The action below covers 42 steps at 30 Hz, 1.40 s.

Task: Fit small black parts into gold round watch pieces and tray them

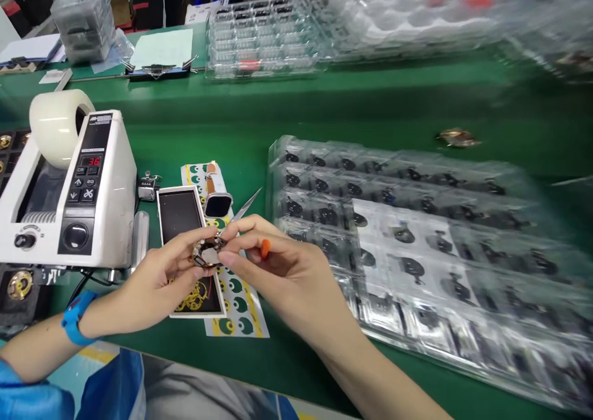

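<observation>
My left hand (169, 275) pinches a small round watch module (207, 253) by its edge; it has a gold rim and a silvery plate inside. The thumb and forefinger of my right hand (273, 259) close on the module's right side. A small orange piece (265, 249) shows between the right fingers; the rest of it is hidden. Beyond that hand a pointed metal blade or tweezer tip (249, 202) sticks out, and I cannot tell whether I hold it. Below the module is a white-rimmed black tray (178, 207) with yellow rings (192, 299) in it.
On the left stands a white tape dispenser (115, 191) reading 36. A sticker sheet (238, 309) and a smartwatch (218, 205) lie beside the black tray. Stacked clear blister trays (315, 235) with dark round parts cover the right. A clipboard (160, 49) and more trays (264, 37) line the back shelf.
</observation>
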Available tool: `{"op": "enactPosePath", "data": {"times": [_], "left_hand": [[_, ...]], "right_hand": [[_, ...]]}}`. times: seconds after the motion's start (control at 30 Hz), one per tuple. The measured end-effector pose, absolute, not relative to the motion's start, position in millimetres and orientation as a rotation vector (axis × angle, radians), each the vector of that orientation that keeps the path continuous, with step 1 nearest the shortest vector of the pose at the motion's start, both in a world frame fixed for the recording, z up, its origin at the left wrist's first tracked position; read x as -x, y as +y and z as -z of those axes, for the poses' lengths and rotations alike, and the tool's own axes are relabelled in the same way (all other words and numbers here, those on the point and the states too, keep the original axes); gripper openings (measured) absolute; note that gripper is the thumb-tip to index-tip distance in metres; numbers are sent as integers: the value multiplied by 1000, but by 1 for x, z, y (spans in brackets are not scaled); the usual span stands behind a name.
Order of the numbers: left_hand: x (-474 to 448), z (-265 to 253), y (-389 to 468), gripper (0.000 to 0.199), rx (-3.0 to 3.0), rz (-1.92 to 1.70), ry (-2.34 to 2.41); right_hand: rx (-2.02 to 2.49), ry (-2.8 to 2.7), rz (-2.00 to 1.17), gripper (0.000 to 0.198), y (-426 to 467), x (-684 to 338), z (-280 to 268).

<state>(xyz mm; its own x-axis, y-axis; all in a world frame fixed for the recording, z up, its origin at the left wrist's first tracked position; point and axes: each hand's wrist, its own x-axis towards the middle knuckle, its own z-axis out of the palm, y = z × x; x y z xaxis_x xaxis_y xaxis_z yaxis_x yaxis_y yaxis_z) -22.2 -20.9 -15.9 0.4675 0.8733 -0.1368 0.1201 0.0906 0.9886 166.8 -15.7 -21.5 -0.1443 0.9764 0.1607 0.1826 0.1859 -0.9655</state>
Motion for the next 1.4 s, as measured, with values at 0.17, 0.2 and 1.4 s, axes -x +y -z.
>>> {"op": "enactPosePath", "data": {"times": [0.17, 0.2, 1.4], "left_hand": [[21, 14, -22, 47, -1333, -727, 902], [20, 14, -22, 48, -1326, -725, 881], [14, 14, -7, 14, -1598, -750, 1044]], "right_hand": [[1145, -1484, -1089, 17, -16, -167, 22], [1144, -1479, -1087, 17, -16, -166, 22], [1093, -1836, -372, 12, -24, -150, 32]]}}
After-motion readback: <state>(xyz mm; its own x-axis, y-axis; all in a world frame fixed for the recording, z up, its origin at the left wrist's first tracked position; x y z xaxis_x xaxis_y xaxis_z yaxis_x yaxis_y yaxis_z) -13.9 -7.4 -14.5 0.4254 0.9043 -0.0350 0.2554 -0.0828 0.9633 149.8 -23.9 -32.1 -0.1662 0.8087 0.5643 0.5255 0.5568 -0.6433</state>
